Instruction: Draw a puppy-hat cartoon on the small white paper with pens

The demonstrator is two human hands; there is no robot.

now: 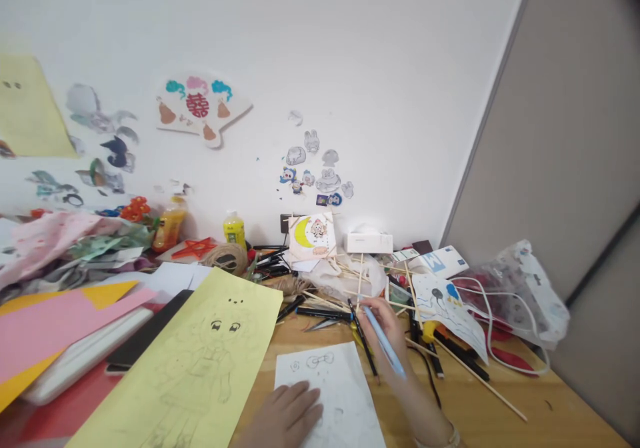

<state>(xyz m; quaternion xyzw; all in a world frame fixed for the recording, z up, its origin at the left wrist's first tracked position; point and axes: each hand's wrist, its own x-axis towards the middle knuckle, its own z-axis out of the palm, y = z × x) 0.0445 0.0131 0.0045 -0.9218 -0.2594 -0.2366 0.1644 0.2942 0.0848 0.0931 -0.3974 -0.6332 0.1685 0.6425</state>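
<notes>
My left hand (pixel 285 413) lies flat with fingers together on the lower left of a white sheet (pixel 333 381) that carries small pencil sketches. My right hand (pixel 387 331) reaches past the sheet's far right corner toward a heap of black pens (pixel 323 313) and thin wooden sticks (pixel 350 281). A light blue pen (pixel 384 341) runs through its fingers, which are curled round it. A yellow sheet (pixel 205 361) with a pencil drawing of a figure lies just left of the white one.
Pink and orange paper (pixel 55 325) and a white slab (pixel 80 358) fill the left. Twine (pixel 225 258), two yellow bottles (pixel 234 229), a tissue box (pixel 369 241), a painted sheet (pixel 450 315), white cable and a plastic bag (pixel 520 288) crowd the back and right. Paper cut-outs hang on the wall.
</notes>
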